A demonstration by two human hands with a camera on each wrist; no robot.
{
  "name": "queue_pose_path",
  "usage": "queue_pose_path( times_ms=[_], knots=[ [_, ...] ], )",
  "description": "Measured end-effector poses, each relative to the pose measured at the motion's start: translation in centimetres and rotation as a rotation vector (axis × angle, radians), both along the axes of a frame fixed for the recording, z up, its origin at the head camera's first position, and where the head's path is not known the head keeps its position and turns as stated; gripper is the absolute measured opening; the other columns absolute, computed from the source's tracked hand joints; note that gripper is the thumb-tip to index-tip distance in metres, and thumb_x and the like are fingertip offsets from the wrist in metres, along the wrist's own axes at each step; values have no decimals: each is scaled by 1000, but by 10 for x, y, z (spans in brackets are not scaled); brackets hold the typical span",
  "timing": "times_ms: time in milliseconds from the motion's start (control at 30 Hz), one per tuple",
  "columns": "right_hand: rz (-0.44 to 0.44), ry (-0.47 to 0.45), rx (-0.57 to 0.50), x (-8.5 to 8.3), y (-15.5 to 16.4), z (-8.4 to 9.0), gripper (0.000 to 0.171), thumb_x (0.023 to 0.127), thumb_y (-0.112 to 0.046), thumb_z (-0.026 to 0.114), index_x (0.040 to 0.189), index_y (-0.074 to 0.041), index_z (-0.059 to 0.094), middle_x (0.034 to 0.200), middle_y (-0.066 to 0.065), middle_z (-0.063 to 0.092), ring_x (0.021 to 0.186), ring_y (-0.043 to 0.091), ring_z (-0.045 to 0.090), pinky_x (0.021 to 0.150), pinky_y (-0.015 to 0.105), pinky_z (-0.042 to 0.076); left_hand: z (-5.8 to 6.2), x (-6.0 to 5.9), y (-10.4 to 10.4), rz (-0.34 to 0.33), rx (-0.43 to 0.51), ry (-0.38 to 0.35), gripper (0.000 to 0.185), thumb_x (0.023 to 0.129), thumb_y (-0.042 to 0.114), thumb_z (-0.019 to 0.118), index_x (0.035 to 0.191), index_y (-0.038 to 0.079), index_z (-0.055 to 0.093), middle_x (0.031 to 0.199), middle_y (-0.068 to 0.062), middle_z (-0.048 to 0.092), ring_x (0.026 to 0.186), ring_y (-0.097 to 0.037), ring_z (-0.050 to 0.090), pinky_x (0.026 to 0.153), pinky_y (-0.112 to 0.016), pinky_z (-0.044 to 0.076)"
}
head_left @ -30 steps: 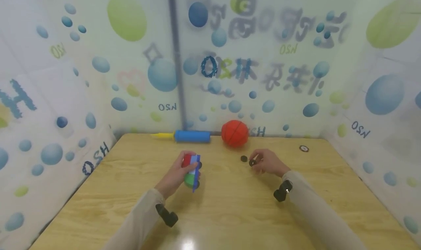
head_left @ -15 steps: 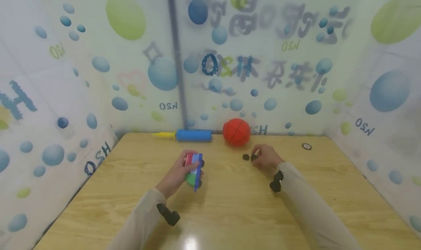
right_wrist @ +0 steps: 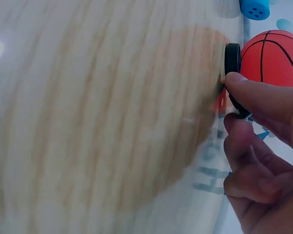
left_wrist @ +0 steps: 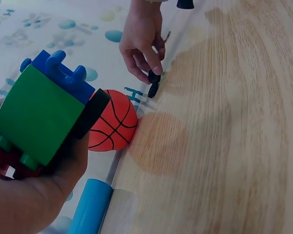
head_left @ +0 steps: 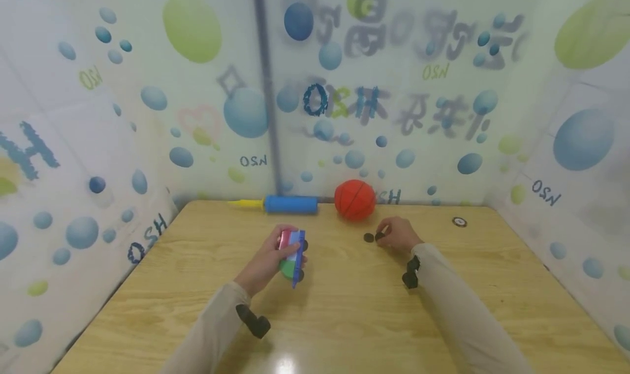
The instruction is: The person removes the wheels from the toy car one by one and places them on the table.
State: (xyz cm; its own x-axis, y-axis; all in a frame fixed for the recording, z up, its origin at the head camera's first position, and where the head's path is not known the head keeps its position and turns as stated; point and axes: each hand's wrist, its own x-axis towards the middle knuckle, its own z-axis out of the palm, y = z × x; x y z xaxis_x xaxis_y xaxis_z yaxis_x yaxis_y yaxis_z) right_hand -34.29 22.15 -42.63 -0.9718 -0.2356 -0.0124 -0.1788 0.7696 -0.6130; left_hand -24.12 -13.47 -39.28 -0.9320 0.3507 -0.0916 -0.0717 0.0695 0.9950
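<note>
The left hand [head_left: 268, 259] is wrapped around a toy car made of red, green and blue plastic blocks [head_left: 290, 252]. It holds the car up above the middle of the wooden desk [head_left: 344, 319]. In the left wrist view the green block [left_wrist: 36, 114] faces the camera, a blue piece with knobs [left_wrist: 58, 73] sits on top, and a black wheel [left_wrist: 90, 113] is on the car's side.

The right hand [head_left: 401, 234] is near the far edge of the desk. Its thumb and finger pinch a small black plastic wheel [left_wrist: 154, 76]. A second black wheel [head_left: 368, 237] is on the desk just beside it.

The wheel looks tiny, light, hard and smooth, so it could slip or roll away. Holding it by its round rim with two fingertips, as the hand does now, looks best. The block car looks light and stiff, but the blocks may pop apart if squeezed wrongly, so gripping its flat sides looks safest.

An orange toy basketball [head_left: 354, 199] and a blue pump with a yellow tip [head_left: 287, 204] lie along the far edge. A small round thing [head_left: 459, 221] sits near the far right corner.
</note>
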Motion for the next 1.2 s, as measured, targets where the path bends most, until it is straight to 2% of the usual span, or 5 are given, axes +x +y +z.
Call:
queue_pose_path(
  times_ms=[167, 567, 833, 967, 1200],
  knots=[
    [-10, 13, 45, 0, 2, -2, 27, 79, -11, 79, 105, -3, 74, 90, 13, 73, 73, 17, 64, 62, 25, 50, -5, -1, 2, -10, 8, -13, 40, 104, 23, 53, 140, 19, 35, 128, -19, 54, 101, -22, 69, 89, -37, 58],
    [-17, -16, 34, 2, 5, -6, 29, 80, -9, 79, 107, -3, 74, 91, 14, 75, 75, 17, 64, 65, 25, 49, -12, 0, 12, -27, 43, -23, 41, 104, 21, 54, 140, 17, 34, 127, -20, 53, 101, -26, 70, 88, -40, 59],
    [-11, 1, 42, 1, 14, -5, 37, 80, -15, 81, 113, -4, 72, 94, 15, 75, 81, 21, 67, 69, 29, 52, -13, -2, 16, -39, 66, -24, 41, 104, 20, 54, 139, 17, 34, 127, -19, 53, 98, -24, 70, 87, -40, 60],
    [-16, 29, 21, 2, 19, 1, 37, 82, -17, 80, 114, -2, 71, 94, 16, 74, 78, 21, 67, 66, 29, 53, -13, -3, 18, -50, 75, -24, 41, 103, 21, 55, 139, 18, 35, 127, -19, 54, 101, -29, 70, 86, -42, 60],
    [26, 85, -32, 11, 12, 25, 35, 86, -20, 77, 114, -1, 70, 95, 16, 73, 79, 28, 68, 65, 29, 53, -7, -4, 19, -45, 57, -1, 41, 103, 20, 55, 139, 17, 35, 128, -23, 53, 100, -30, 71, 84, -40, 60]
  ],
)
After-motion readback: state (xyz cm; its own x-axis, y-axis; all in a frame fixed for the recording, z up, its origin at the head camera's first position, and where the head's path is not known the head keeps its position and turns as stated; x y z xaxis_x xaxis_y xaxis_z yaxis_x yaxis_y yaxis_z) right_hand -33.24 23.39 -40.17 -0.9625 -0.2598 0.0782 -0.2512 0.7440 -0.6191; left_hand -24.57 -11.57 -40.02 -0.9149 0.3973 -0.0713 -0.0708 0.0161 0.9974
